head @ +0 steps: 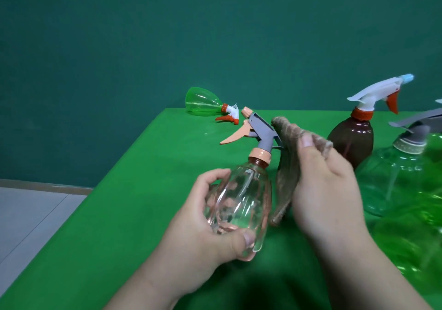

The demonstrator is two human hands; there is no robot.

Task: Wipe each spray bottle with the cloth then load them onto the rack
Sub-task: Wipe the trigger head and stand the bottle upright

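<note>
1. Where the head view looks down on the green table (119, 214), the left hand (201, 216) grasps the clear pink-tinted spray bottle (241, 199) round its body, above the table's near middle.
2. Its long axis runs from the base, nearest the person, up and away to the grey head; the peach nozzle and trigger point to the far left.
3. The right hand (327, 190) has its fingers (308, 142) clenched on the brown cloth (287, 161), which hangs just beside the bottle's right flank.
4. One cloth shows.
5. Four spray bottles show plainly:
   - the held one;
   - a green bottle (203, 104) lying on its side at the far left corner, base left, head right;
   - a brown bottle (351, 139) upright at the right, nozzle pointing right;
   - a grey-headed green bottle (394, 178) standing just in front of it.
6. A blurred green shape (416, 242) at the right edge cannot be made out.
</note>
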